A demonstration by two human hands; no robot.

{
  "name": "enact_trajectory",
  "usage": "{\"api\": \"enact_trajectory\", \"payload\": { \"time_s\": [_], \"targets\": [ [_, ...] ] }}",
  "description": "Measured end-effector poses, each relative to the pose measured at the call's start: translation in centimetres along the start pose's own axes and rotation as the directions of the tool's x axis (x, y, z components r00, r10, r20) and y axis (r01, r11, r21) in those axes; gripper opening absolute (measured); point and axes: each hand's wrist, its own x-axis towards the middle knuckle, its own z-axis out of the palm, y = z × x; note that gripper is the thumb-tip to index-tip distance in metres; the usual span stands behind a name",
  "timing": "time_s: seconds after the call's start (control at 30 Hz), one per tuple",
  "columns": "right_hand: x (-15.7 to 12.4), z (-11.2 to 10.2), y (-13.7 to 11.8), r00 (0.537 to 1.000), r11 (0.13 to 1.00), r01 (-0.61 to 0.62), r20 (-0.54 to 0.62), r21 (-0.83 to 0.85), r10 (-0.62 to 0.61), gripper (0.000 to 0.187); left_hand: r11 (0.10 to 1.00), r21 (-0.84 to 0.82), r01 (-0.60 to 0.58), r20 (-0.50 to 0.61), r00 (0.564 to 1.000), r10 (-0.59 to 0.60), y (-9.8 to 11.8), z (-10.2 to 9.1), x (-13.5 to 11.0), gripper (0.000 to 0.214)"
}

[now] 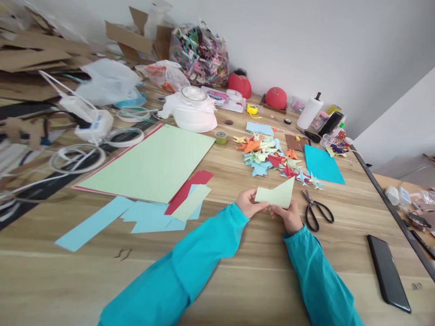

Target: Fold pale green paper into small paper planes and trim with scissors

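A pale green sheet of paper (279,195), folded slantwise so that one corner points up on the right, is held between both hands just above the table. My left hand (250,203) pinches its left edge, thumb in front. At the lower right edge, my right hand (288,216) grips the paper with thumb and fingers. Scissors (316,211) with black handles lie right of my right hand. Beyond the hands is a pile of small folded paper figures (268,156) in several colours. Blue paper pieces (149,216) and a red strip (183,192) lie to the left.
Large green sheets (152,163) lie at the left, near white cables (78,156). A phone (389,271) rests at the right. Farther back are a teal sheet (324,164), a tape roll (221,137), a white bag (190,111) and red pincushions (276,98).
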Motion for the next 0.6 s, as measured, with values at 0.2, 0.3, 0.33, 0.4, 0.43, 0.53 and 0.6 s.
{"api": "enact_trajectory", "payload": {
  "time_s": [0.2,0.3,0.33,0.4,0.43,0.53,0.6],
  "targets": [
    [0.1,0.2,-0.3,1.0,1.0,-0.011,0.021,0.007,0.01,0.017,0.999,0.042,0.023,-0.002,1.0,-0.023,-0.3,0.1,0.0,0.047],
    [0.1,0.0,-0.1,1.0,0.999,-0.03,0.01,0.017,0.03,0.016,0.997,0.08,0.024,-0.02,1.0,-0.022,-0.2,0.0,0.1,0.051],
    [0.1,-0.1,0.0,0.999,0.999,-0.037,0.003,0.025,0.037,0.015,0.996,0.088,0.022,-0.026,0.999,-0.02,-0.2,-0.1,0.1,0.052],
    [0.1,-0.3,0.2,0.999,0.997,-0.052,-0.013,0.048,0.053,0.014,0.995,0.096,0.021,-0.037,0.999,-0.017,-0.1,-0.3,0.1,0.051],
    [0.2,-0.3,0.2,0.998,0.996,-0.059,-0.02,0.065,0.061,0.014,0.995,0.095,0.015,-0.043,0.999,-0.011,-0.1,-0.4,0.1,0.051],
    [0.2,-0.5,0.3,0.996,0.989,-0.082,-0.034,0.12,0.086,0.013,0.997,0.082,0.0,-0.048,0.999,0.004,0.2,-0.7,0.1,0.049],
    [0.3,-0.6,0.3,0.994,0.983,-0.094,-0.047,0.161,0.103,0.013,0.997,0.072,0.0,-0.046,0.999,0.004,0.3,-0.9,0.2,0.049]
  ]
}}
